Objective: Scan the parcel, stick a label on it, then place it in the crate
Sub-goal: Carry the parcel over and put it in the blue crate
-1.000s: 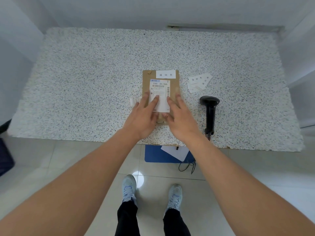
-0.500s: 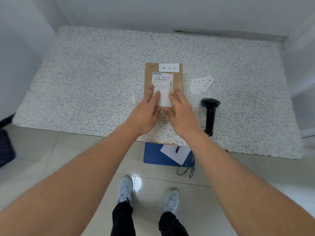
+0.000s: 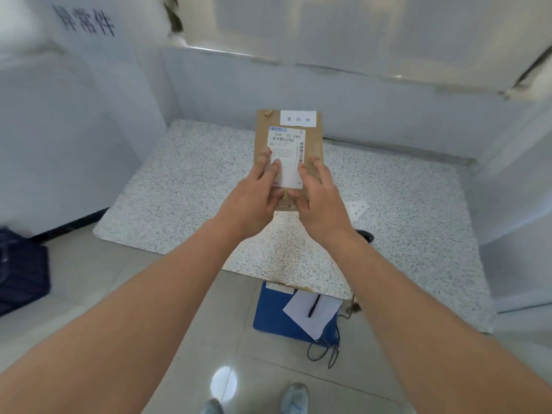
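Your speckled table (image 3: 191, 186) fills the middle of the view, a dark crate (image 3: 21, 276) on the floor at its left edge; you hold the brown parcel (image 3: 313, 144) in the air above the table, tilted up toward you, with 2 labels on its face: a shipping label (image 3: 288, 144) reading 530-D5 065 and a small white label (image 3: 298, 118) at the top edge; your left hand (image 3: 254, 198) and right hand (image 3: 322, 201) both grip its lower end, fingers closed onto the cardboard; loose label slips (image 3: 357, 209) lie on the table, right of your right hand.
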Demonstrator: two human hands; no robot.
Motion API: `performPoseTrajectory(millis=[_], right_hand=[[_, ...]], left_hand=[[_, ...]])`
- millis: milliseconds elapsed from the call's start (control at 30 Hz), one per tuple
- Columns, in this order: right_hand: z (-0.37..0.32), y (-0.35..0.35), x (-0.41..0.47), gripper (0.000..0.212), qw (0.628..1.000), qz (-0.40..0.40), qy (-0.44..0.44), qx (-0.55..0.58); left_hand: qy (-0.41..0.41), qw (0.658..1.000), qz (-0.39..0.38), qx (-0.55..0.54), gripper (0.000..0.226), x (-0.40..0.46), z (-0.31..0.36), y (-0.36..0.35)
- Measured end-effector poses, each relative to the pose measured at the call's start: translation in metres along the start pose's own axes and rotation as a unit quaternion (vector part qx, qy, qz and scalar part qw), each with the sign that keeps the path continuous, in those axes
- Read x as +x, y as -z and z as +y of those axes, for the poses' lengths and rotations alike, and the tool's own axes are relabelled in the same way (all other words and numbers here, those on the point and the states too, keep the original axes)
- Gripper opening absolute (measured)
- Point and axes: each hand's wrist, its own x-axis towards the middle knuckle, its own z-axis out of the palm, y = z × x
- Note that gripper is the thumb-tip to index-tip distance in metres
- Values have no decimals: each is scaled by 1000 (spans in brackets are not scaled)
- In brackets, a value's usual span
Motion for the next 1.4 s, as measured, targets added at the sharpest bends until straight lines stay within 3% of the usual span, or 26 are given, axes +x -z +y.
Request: performPoseTrajectory(millis=[333, 733, 1067, 1400], right_hand=[[-125, 70, -6, 61, 994, 81, 75, -14], [-284, 102, -58, 65, 980, 148, 128, -28], [-394, 69, -69, 65, 969, 134, 204, -28], [-498, -22, -12, 65, 953, 61, 298, 9]], left_hand=[[-36, 996, 77, 23, 65, -30, 20, 139], [-95, 981, 161, 57, 64, -117, 8, 281], [-58, 974, 201, 91, 67, -194, -47, 366], [63, 960, 229, 147, 68, -237, -161, 432]])
